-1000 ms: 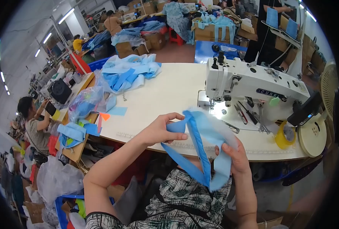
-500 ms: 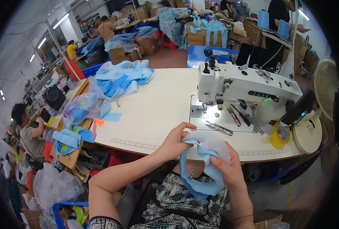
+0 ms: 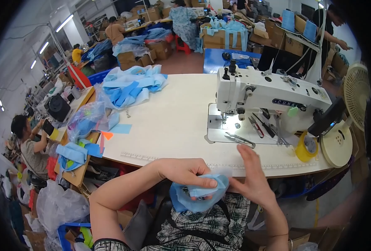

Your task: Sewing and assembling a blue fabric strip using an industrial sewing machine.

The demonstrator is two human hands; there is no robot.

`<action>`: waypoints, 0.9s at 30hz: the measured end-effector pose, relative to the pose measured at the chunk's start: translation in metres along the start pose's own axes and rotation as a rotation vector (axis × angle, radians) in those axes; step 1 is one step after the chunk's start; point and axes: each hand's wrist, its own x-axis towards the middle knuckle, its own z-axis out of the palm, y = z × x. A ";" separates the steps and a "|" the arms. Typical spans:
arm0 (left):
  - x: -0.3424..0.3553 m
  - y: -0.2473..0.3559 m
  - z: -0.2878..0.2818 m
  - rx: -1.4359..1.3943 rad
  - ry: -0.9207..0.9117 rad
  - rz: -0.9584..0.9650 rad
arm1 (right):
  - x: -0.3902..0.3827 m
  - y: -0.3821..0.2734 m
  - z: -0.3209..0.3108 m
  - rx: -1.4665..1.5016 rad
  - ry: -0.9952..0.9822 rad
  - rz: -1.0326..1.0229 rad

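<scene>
A white table (image 3: 173, 113) fills the middle. At its right end stand a round cream fan (image 3: 356, 92) and a little yellow tub (image 3: 303, 156). An orange paper scrap (image 3: 107, 135) lies near the table's left end. Past the table's far edge are a shiny blue tabletop (image 3: 214, 62), a red stool (image 3: 182, 46) and, high up at the right, two blue thread cones (image 3: 288, 20). Left of the table, a person (image 3: 33, 148) sits near a black box (image 3: 58, 109) with a round front. Low down, left of the table, a big see-through bag (image 3: 62, 203) sits above a blue bin (image 3: 63, 233).
</scene>
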 end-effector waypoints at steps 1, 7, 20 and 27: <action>0.000 0.000 0.000 -0.025 0.036 0.036 | -0.001 -0.002 0.006 0.151 -0.033 0.048; -0.001 0.015 0.000 -0.210 0.322 0.371 | -0.028 -0.009 0.081 1.075 0.299 0.227; -0.004 0.028 -0.012 -0.474 0.645 0.613 | -0.045 -0.013 0.104 0.599 0.262 0.311; -0.017 0.036 -0.021 -0.534 0.685 0.775 | -0.050 -0.013 0.121 0.601 0.682 0.292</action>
